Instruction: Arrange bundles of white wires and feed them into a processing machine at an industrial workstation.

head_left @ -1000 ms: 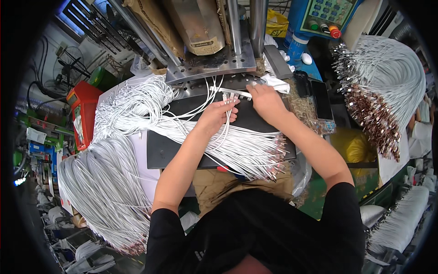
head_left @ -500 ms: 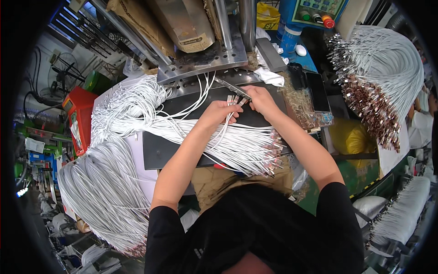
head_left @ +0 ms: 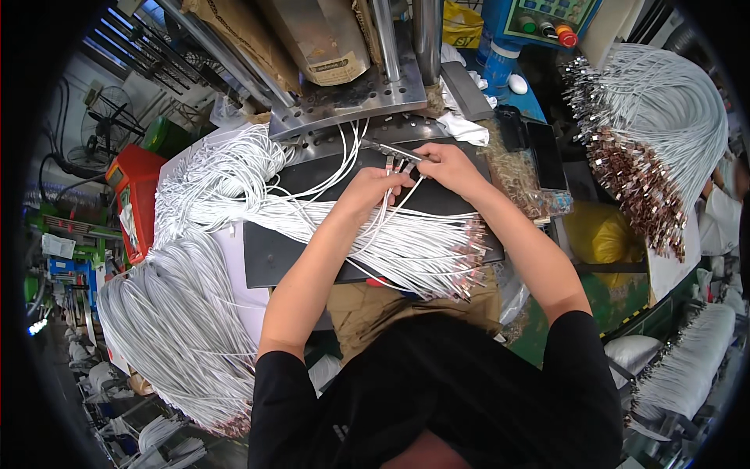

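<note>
My left hand (head_left: 376,190) is closed around several white cables, and their small metal plug ends (head_left: 401,166) stick up past the fingertips. My right hand (head_left: 451,170) pinches the end of one white cable (head_left: 412,190) at the near end of a narrow metal bar (head_left: 394,149); the fingers hide the plug, and whether they also grip the bar is unclear. Beneath both hands, a thick bundle of white cables (head_left: 418,254) lies across a black mat (head_left: 269,258), its plug ends fanned out to the right. Two or so cables run from the bar's far end under the press.
A steel press plate (head_left: 351,105) with upright rods stands just beyond my hands. Coiled white cables (head_left: 226,172) lie at left, with a larger bundle (head_left: 176,328) nearer. A control box (head_left: 547,19) with buttons, a phone-like black slab (head_left: 545,156) and another hanging cable bundle (head_left: 664,102) are at right.
My right hand has shifted slightly and now has a cable end in its fingers, drawn away from the left hand's group. My left hand stays almost in place with the other plugs.
</note>
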Available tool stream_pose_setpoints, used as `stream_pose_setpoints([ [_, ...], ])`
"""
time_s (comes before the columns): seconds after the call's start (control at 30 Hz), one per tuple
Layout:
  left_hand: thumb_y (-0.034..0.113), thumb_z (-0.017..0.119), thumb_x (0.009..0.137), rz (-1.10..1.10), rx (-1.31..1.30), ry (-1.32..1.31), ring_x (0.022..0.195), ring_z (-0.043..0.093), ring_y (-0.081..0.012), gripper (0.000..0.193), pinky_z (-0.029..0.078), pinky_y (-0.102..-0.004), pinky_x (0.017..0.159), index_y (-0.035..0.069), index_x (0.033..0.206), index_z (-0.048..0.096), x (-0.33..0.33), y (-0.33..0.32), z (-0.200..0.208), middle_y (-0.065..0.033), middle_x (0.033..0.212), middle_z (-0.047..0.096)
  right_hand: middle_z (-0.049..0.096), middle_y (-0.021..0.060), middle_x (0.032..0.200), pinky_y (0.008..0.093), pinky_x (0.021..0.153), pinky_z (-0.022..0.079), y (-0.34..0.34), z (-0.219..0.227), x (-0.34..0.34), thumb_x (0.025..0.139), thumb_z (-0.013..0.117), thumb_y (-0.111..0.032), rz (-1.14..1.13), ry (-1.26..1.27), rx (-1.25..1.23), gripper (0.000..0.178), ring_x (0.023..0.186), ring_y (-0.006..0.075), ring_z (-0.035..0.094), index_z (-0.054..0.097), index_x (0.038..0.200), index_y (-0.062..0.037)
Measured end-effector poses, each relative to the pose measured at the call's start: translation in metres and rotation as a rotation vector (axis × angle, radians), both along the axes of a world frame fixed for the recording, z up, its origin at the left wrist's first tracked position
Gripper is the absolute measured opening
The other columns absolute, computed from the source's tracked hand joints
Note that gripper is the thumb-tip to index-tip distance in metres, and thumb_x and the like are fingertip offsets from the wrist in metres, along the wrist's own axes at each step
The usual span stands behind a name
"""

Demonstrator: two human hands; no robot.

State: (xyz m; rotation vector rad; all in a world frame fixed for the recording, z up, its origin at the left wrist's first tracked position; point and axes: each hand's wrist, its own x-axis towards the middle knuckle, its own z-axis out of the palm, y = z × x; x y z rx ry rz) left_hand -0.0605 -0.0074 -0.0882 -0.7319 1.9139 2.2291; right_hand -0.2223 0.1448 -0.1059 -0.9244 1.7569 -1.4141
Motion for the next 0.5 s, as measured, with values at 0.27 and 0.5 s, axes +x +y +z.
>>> stream_pose_setpoints([
  [0.27,0.024,0.069,0.094,0.149,0.028,-0.017,0.062,0.052,-0.0051,0.023,0.04,-0.02,0.058,0.002,0.097,0.075,0.003,0.012,0.011,0.0053,0.074,0.06,0.071,0.005,0.095,0.0251,0.076,0.049,0.008,0.003,-0.01,0.087,0.074,-0.017,0.03,0.039,0.034,0.032,0.082,0.0091,0.062,0.067,0.113,0.0006],
  [0.5,0.027,0.069,0.094,0.04,0.017,-0.024,0.059,0.05,-0.0036,0.026,0.04,-0.0204,0.056,0.002,0.102,0.073,-0.001,-0.009,-0.007,0.0059,0.069,0.058,0.071,0.0037,0.098,0.0248,0.078,0.049,0.013,0.02,-0.003,0.085,0.08,-0.021,0.074,-0.092,-0.002,0.037,0.084,0.0085,0.062,0.068,0.113,-0.0005],
])
